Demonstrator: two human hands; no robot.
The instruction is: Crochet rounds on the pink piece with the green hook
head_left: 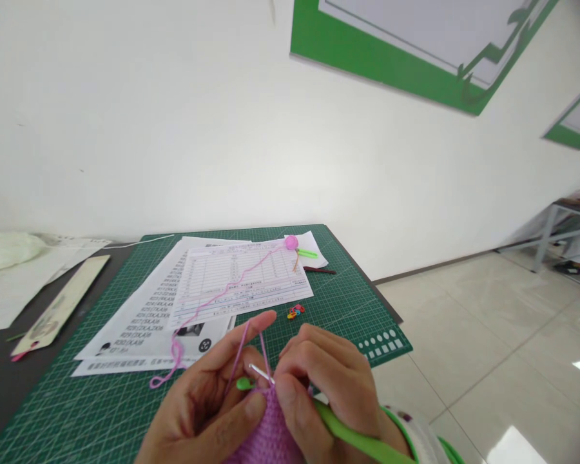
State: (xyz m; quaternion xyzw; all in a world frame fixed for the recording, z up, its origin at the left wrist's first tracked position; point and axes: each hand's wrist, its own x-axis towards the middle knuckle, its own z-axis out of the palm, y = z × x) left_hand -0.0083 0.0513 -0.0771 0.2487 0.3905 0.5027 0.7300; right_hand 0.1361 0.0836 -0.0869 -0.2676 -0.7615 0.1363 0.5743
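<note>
A pink-purple crocheted piece [269, 433] is pinched between the thumb and fingers of my left hand [207, 412]. Over that hand's raised index finger runs a loop of pink yarn [263, 351], which comes down to the top edge of the piece. My right hand [331, 380] is closed around a crochet hook [260, 372] with a light green handle. Its silver tip points left at the edge of the work, touching the yarn. Beside the left thumb, a green stitch marker [244, 384] sits at the edge. My fingers hide part of the piece.
Printed sheets [241, 283] lie on a green cutting mat [348, 283]. On them, a strand trails to a small pink yarn ball [290, 242] near a light green tool [307, 253]. Several coloured stitch markers [296, 312] lie closer. A pale strip [62, 306] rests left.
</note>
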